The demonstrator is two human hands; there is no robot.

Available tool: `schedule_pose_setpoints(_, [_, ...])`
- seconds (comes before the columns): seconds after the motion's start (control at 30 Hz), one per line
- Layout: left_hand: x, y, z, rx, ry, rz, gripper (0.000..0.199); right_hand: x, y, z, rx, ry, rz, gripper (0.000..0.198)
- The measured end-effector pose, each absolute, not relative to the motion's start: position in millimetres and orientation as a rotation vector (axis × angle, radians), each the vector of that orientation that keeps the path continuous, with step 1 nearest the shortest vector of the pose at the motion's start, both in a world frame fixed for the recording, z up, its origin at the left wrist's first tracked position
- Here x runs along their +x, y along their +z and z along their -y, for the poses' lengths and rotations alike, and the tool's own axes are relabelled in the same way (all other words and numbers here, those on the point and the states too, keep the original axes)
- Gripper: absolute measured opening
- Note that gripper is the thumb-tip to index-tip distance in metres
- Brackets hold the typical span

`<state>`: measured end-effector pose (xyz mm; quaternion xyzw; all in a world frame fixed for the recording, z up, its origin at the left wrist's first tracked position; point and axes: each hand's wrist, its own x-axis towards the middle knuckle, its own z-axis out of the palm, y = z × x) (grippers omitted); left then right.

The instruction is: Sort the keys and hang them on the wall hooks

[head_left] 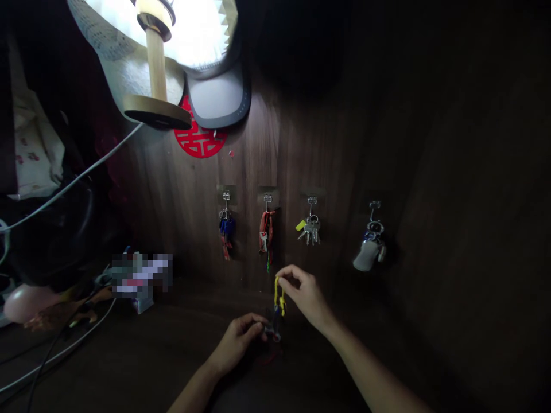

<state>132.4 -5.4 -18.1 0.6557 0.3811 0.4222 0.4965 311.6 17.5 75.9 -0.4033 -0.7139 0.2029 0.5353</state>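
My right hand (306,289) pinches the top of a yellow cord (282,304) between thumb and fingertips. Below the cord hangs a small bunch of keys (275,331), dim and partly blurred. Lower and to the left, my left hand (241,339) closes its fingertips on the bunch's left side. On the wooden wall above, several hooks carry other keys: a blue bunch (227,226), a bunch on a red strap (266,232), bare metal keys with a yellow tag (310,230), and a bunch with a grey fob (368,252).
A lit lamp (158,69) with a wooden stem hangs at upper left, its white cable (86,172) running left. Behind it are a grey cap (217,94) and a red paper cutout (200,140). Assorted items, including a pink rounded object (30,304), crowd the left side.
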Motion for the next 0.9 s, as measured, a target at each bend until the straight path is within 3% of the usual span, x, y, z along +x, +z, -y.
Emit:
schedule_pose_setpoints(0.43, [132.2,-19.7,1.2,1.534,1.077,-0.951,0.037,289.5,175.4,-86.2,-0.753,0.37,1.548,0.014])
schedule_pose_setpoints(0.7, [132.9,-19.3,-1.0,1.503,1.083,-0.952,0.041,280.5,187.1,-112.9,-0.846,0.207,1.564,0.018])
schedule_pose_setpoints(0.9, [131.6,-21.5,-2.5,1.499,1.077,-0.949,0.043,280.0,183.4,-107.5,-0.959,-0.105,1.67,0.017])
